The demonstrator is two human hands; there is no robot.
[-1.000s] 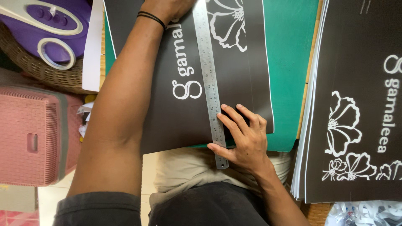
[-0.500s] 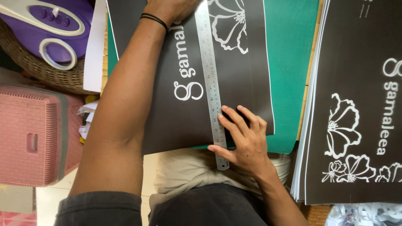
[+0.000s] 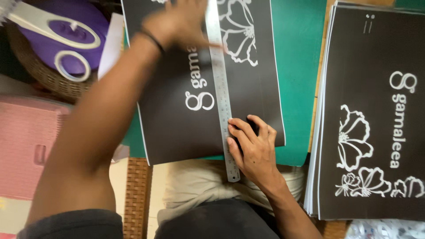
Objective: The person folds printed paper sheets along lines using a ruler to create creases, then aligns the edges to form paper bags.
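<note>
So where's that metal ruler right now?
In the head view, the metal ruler lies lengthwise down the middle of the dark printed sheet on the green mat, the right hand pressing beside its near end, the left hand at its far end.

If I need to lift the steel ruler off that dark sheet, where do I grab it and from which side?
Grip the near end of the ruler, which sticks out past the dark sheet and the green mat toward the body. Come from below the edge, pinching top and underside. Elsewhere it lies flat on the sheet, the right hand presses beside it and the blurred left hand is at its far part.
</note>
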